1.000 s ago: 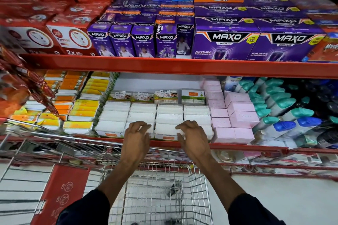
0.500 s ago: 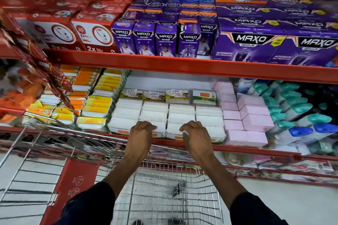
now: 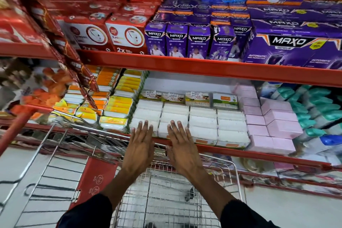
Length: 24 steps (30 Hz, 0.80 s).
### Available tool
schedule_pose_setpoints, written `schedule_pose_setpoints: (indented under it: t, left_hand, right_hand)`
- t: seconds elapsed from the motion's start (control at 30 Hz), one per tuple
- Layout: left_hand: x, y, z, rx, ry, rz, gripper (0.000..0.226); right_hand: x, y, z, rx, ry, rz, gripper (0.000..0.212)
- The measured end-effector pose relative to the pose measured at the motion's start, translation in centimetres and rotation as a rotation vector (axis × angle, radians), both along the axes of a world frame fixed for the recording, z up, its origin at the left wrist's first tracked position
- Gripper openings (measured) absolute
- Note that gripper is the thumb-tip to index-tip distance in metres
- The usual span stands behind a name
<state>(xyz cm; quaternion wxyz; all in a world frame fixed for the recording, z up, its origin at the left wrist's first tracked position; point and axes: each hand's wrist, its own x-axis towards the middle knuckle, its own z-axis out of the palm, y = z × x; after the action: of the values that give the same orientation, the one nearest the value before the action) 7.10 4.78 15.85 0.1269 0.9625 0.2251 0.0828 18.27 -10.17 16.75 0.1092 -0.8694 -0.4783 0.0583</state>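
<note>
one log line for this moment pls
left hand: open, fingers straight over front white packs | right hand: open, same row | holding: nothing | below: wire cart

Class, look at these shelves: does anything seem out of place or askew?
One small purple box on the upper shelf shows its side face, seemingly turned out of line. Nothing looks spilled.

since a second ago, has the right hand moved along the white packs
Yes. The right hand has shifted left along the white packs, from around the third column to the second, and its fingers have straightened.
</note>
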Motion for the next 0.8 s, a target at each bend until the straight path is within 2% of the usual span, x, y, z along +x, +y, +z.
schedule_pose_setpoints:
  t: [0.2,0.33,0.57,0.8]
  left_hand:
    - [-0.4,0.5,-0.6,-0.018,0.053,-0.051,0.059]
    - [-0.6,0.7,-0.6,-0.003,0.056,-0.054,0.06]
    - [-0.7,0.9,-0.6,0.006,0.107,-0.066,0.063]
    - [-0.6,0.5,0.0,0.014,0.138,-0.059,0.067]
  right_hand:
    - [-0.5,0.4,-1.5,-0.047,0.015,-0.02,0.066]
    - [-0.2,-0.2,-1.4,0.0,-0.019,-0.024,0.07]
    - [2.2,-4.9,-1.9,0.006,-0.035,-0.291,0.076]
    - [2.8,-5.7,-2.6,-0.024,0.0,-0.265,0.08]
